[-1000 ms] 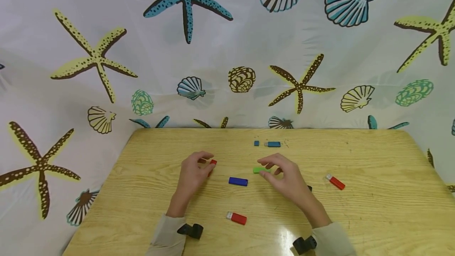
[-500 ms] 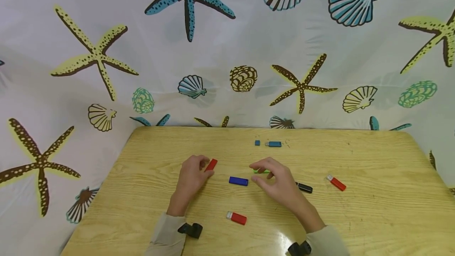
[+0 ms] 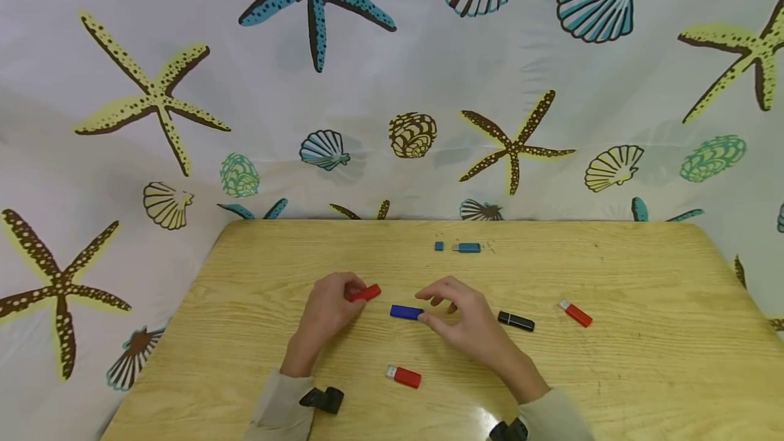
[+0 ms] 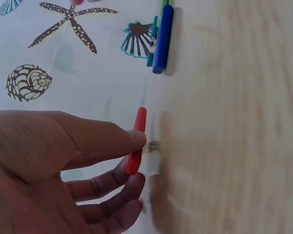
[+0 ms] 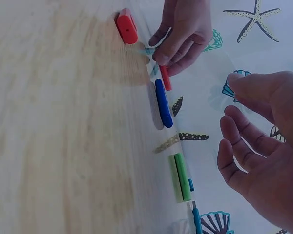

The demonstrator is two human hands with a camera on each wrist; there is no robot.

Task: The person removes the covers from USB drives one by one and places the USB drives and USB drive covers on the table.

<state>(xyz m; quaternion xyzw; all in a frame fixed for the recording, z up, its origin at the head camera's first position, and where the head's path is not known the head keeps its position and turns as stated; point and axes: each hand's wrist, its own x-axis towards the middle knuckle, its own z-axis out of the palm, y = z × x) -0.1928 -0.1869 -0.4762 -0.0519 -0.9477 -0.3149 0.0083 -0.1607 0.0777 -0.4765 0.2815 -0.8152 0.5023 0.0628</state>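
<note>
My left hand (image 3: 327, 305) pinches a red USB stick (image 3: 365, 292) between thumb and fingers, close over the wooden table. The left wrist view shows that red stick (image 4: 137, 146) held at its lower half by the thumb. To its right lies a dark blue USB stick (image 3: 403, 312), closed and flat. My right hand (image 3: 468, 325) hovers beside it with thumb and fingers apart; its thumb tip overlaps the blue stick's right end in the head view. Nothing is in the right hand (image 5: 268, 141). A green USB stick (image 5: 182, 176), hidden behind that hand in the head view, lies beyond the blue one.
A black USB stick (image 3: 516, 321) and a red one with its plug bare (image 3: 576, 313) lie to the right. Nearer me lies another bare-plug red stick (image 3: 404, 377). At the back are a light blue stick (image 3: 469, 248) and its small cap (image 3: 439, 246). A patterned cloth (image 3: 367, 87) hangs behind.
My right hand has moved left and nearer me, from the green stick to beside the blue one, uncovering the black stick. The red stick in my left hand has turned closer to level.
</note>
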